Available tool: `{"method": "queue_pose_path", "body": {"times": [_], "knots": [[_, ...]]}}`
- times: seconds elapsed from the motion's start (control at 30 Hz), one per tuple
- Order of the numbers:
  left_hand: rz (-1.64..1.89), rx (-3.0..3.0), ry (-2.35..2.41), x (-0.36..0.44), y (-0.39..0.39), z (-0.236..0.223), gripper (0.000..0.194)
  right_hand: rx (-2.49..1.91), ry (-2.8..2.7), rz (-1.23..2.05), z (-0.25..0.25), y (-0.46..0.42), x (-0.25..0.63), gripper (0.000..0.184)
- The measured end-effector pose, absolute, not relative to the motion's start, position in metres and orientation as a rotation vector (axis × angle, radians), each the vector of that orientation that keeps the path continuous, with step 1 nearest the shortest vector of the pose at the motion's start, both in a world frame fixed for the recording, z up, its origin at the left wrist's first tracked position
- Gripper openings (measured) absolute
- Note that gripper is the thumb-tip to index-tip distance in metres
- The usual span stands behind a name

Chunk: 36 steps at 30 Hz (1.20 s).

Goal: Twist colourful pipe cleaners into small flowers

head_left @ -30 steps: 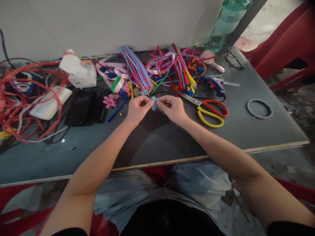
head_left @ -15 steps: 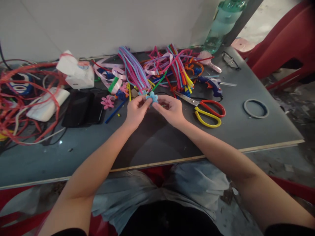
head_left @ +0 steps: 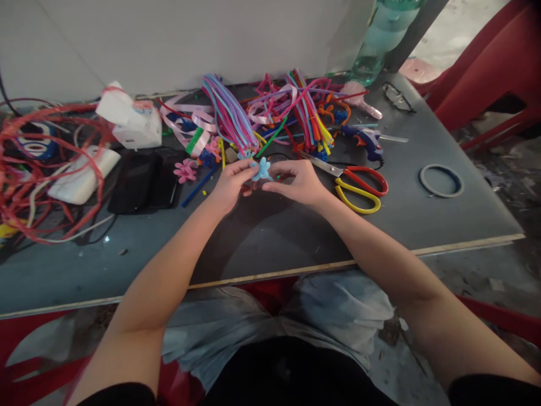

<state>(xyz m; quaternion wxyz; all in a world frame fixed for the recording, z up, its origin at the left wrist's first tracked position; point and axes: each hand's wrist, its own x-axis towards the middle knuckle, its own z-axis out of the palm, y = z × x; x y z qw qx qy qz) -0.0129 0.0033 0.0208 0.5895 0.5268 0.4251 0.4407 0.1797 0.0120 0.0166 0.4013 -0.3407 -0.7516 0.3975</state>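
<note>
A small light-blue pipe-cleaner flower is pinched between both hands above the dark table. My left hand grips its left side with curled fingers. From the right, my right hand holds it with thumb and fingertips. Just beyond the hands lies a heap of coloured pipe cleaners. A pink flower rests on the table left of my left hand.
Red-and-yellow scissors lie right of my right hand, a blue glue gun behind them. A grey ring and glasses sit far right. Black phone, white boxes and red cord tangle fill the left. A green bottle stands at back.
The blue flower has been turned between my fingers so its petals now face up. Both hands stay in about the same spot.
</note>
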Motion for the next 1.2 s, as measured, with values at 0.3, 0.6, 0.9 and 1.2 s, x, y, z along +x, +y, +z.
{"method": "queue_pose_path", "body": {"times": [0.3, 0.6, 0.9, 1.2], "knots": [[0.915, 1.304, 0.910, -0.013, 0.002, 0.025, 0.050, -0.823, -1.736, 1.190, 0.008, 0.021, 0.178, 0.048], [1.151, 1.405, 1.209, -0.015, 0.010, -0.001, 0.037, -0.894, -1.608, 1.286, 0.004, 0.026, 0.179, 0.043], [1.227, 2.376, 1.325, -0.019, 0.002, 0.008, 0.033, -0.957, -1.593, 1.174, 0.005, 0.022, 0.178, 0.039], [1.371, 2.097, 1.351, -0.014, -0.001, 0.008, 0.047, -0.850, -1.722, 0.957, 0.002, 0.020, 0.177, 0.021]]}}
